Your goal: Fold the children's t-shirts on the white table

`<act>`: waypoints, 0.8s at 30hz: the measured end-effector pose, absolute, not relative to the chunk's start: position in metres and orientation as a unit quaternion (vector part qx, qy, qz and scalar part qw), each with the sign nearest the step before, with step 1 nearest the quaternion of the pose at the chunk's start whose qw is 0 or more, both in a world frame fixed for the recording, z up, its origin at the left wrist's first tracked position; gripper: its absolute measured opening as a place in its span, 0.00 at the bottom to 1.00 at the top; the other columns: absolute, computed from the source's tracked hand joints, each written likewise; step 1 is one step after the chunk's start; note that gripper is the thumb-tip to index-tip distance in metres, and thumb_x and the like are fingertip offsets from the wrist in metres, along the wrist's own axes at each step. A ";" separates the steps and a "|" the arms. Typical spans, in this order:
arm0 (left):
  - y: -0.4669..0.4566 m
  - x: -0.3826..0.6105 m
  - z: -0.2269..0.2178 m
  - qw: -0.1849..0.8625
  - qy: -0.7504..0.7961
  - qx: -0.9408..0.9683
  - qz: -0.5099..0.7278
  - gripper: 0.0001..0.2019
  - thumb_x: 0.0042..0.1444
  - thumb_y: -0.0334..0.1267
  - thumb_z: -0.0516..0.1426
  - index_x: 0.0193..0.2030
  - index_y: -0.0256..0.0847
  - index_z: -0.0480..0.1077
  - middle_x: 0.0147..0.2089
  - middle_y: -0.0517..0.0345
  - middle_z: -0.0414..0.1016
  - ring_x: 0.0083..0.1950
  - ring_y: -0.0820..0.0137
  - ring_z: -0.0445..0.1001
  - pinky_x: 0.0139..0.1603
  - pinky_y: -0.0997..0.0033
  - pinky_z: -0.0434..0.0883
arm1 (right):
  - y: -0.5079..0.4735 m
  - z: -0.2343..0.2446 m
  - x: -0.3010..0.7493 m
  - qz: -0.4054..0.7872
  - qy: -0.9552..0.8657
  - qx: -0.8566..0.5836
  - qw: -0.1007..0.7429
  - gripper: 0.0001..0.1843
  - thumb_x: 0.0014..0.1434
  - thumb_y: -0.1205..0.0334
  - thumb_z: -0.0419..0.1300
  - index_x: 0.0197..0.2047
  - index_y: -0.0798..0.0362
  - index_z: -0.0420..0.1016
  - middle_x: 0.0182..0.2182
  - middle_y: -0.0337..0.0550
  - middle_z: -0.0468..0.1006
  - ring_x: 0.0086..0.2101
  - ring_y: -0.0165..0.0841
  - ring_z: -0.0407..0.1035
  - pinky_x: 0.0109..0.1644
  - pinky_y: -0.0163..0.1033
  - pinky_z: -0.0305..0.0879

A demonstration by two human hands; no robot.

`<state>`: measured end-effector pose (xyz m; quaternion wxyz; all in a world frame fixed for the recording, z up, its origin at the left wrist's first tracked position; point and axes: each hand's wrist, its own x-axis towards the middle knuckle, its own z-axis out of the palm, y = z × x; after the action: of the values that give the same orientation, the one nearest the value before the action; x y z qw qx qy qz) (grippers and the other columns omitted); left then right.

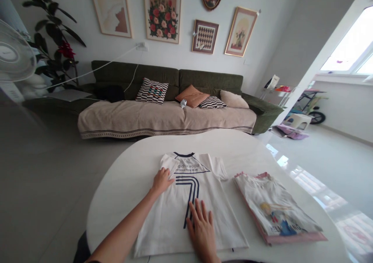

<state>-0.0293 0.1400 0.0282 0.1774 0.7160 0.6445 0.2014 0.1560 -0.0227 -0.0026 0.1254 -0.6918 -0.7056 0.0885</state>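
Note:
A white T-shirt [210, 212] with a dark number 7 and dark lettering lies flat, back up, on a white oval table [122, 185]; its left side looks folded inward. My left hand [162, 180] rests on the shirt's upper left part near the shoulder, fingers curled onto the cloth. My right hand [202, 226] lies flat on the lower middle of the shirt, fingers stretched out beside the 7. To the right of the shirt sits a stack of folded clothes [276, 208], white with a cartoon print on top and pink beneath.
Beyond the table stands a dark green sofa [175, 100] with a beige cover and several cushions. A white fan [14, 57] and a tall plant [55, 41] are at the left. Framed pictures hang on the wall. A small stool [300, 120] stands at the right.

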 end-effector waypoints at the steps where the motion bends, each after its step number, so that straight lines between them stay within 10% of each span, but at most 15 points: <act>1: 0.139 -0.025 0.026 0.186 0.646 0.711 0.206 0.05 0.49 0.37 0.56 0.32 0.40 0.66 0.41 0.55 0.67 0.44 0.67 0.66 0.41 0.72 0.61 | -0.023 -0.002 0.156 0.088 -0.707 -0.690 0.123 0.25 0.59 0.52 0.43 0.61 0.42 0.52 0.61 0.37 0.50 0.61 0.41 0.41 0.59 0.56 0.46; 8: 0.164 -0.039 0.026 0.324 0.653 0.622 0.287 0.05 0.51 0.33 0.56 0.26 0.37 0.66 0.31 0.62 0.67 0.34 0.74 0.68 0.38 0.72 0.64 | -0.024 -0.002 0.159 0.090 -0.710 -0.688 0.122 0.26 0.59 0.53 0.43 0.61 0.41 0.51 0.62 0.37 0.50 0.61 0.40 0.41 0.60 0.55 0.45; 24: 0.168 -0.130 0.009 0.530 0.622 0.261 0.514 0.11 0.58 0.37 0.52 0.46 0.36 0.64 0.37 0.59 0.71 0.31 0.76 0.71 0.31 0.73 0.70 | -0.031 0.017 0.112 0.133 -0.717 -0.663 0.170 0.22 0.57 0.60 0.47 0.56 0.47 0.62 0.59 0.47 0.58 0.57 0.42 0.51 0.57 0.50 0.52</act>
<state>-0.1301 0.1676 0.0086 0.5301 0.2607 0.6222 0.5137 0.1117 -0.0311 0.0169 0.1699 -0.6630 -0.7169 0.1328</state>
